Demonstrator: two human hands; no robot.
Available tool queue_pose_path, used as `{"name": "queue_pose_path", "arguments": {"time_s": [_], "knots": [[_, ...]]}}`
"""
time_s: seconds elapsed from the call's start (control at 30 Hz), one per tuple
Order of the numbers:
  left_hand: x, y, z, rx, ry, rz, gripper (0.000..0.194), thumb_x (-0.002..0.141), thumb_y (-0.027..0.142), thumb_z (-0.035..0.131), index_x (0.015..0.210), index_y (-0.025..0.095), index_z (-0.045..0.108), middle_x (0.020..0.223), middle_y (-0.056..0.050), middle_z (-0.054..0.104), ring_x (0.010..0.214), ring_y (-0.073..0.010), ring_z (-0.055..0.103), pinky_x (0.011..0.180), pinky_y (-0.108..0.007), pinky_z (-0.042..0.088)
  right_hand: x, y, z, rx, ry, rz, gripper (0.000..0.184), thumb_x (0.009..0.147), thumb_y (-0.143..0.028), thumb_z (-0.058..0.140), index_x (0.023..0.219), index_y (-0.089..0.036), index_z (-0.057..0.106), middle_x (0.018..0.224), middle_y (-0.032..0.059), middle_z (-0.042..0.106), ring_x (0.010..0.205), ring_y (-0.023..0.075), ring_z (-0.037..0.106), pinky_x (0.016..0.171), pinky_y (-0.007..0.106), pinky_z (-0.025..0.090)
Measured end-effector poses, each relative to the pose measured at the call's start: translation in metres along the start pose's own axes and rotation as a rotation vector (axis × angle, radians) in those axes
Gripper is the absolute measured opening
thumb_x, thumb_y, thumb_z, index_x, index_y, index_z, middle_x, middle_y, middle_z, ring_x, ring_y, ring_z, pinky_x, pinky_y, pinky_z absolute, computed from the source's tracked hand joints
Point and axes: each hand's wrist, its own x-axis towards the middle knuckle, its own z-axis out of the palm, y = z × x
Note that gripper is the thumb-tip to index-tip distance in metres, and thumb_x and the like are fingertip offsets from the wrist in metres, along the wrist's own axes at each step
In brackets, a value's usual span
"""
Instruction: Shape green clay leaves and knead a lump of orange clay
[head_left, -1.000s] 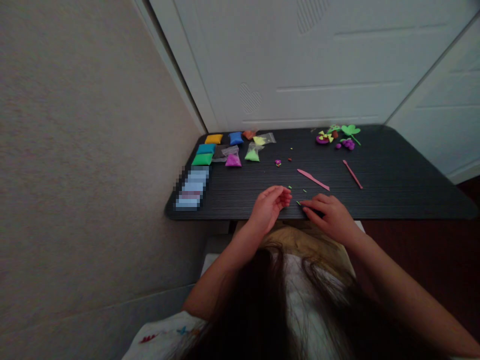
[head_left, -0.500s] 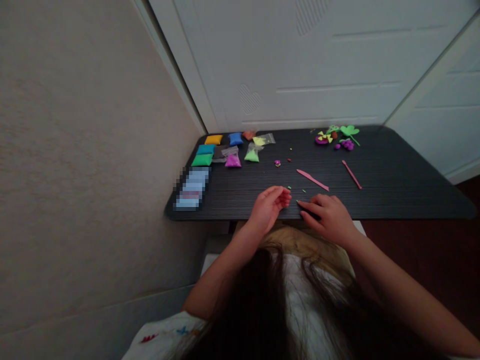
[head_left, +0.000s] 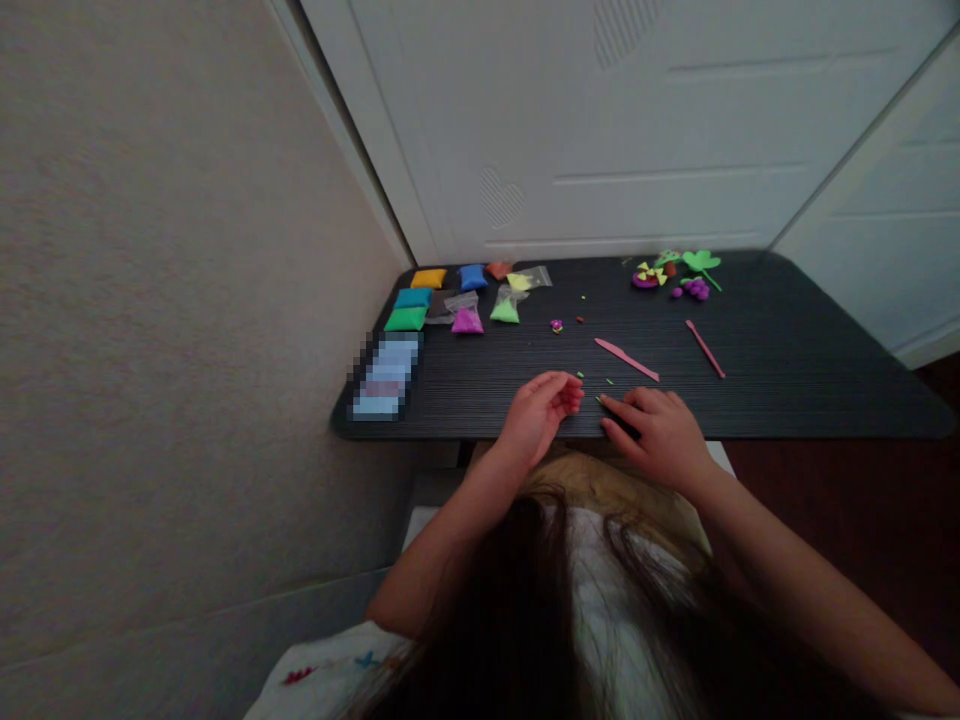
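The right hand [head_left: 654, 430] rests palm-down at the near edge of the black ribbed counter [head_left: 810, 360], its index fingertip touching a thin green clay strip [head_left: 598, 399]; thumb and index stand apart, so this grip is clamped on nothing visible. Taking that strip as the dial's centre, with twelve o'clock toward the white door [head_left: 600, 130], the left hand [head_left: 538, 408] sits at nine, fingers curled inward; whether its grip holds anything I cannot tell. One green clay bit [head_left: 580, 375] lies at eleven, just beside the left fingertips, and a slim green clay sliver [head_left: 609, 381] at one. Farther out at one is a pink modelling knife [head_left: 627, 360], with a pink stick tool [head_left: 705, 349] at two. A tiny purple clay flower [head_left: 556, 326] lies at eleven. Near the far edge, toward one, are a purple piece topped with yellow [head_left: 645, 281], a green clover shape [head_left: 701, 262] and a cluster of purple balls [head_left: 697, 290]. Around ten sit the bags of coloured clay, including a magenta bag [head_left: 467, 321] and a green pack [head_left: 406, 319]; at nine lies a pixelated rectangle [head_left: 386, 377].
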Motion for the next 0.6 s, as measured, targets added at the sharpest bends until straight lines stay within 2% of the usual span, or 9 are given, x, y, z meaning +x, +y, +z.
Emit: {"name": "queue_pose_path", "arguments": {"time_s": [0.2, 0.43, 0.6], "knots": [[-0.0011, 0.0004, 0.0015, -0.009, 0.012, 0.0, 0.013, 0.074, 0.024, 0.059, 0.07, 0.011, 0.063, 0.067, -0.003, 0.06, 0.063, -0.009, 0.056, 0.062, -0.023, 0.041, -0.0008, 0.0006, -0.0019, 0.011, -0.026, -0.09, 0.037, 0.085, -0.041, 0.041, 0.115, -0.027, 0.058, 0.085, 0.0061, 0.055, 0.078, 0.0184, 0.048, 0.071, 0.033, 0.03], [-0.0007, 0.0001, 0.0013, -0.005, 0.018, 0.004, 0.013, 0.074, 0.023, 0.059, 0.07, 0.011, 0.063, 0.068, -0.003, 0.061, 0.064, -0.0092, 0.056, 0.061, -0.023, 0.041, -0.0001, -0.0029, 0.0008, -0.036, 0.004, 0.012, 0.042, 0.086, -0.043, 0.04, 0.115, -0.019, 0.057, 0.092, 0.0086, 0.059, 0.081, 0.0214, 0.049, 0.073, 0.035, 0.032], [0.0001, -0.0001, 0.0003, 0.001, 0.01, 0.0, 0.015, 0.075, 0.024, 0.058, 0.071, 0.011, 0.064, 0.066, -0.003, 0.06, 0.063, -0.009, 0.056, 0.061, -0.022, 0.042, 0.0032, 0.0, 0.0001, 0.089, 0.004, 0.066, 0.039, 0.086, -0.04, 0.041, 0.116, -0.019, 0.056, 0.093, 0.0076, 0.061, 0.084, 0.0209, 0.054, 0.074, 0.035, 0.036]]}}
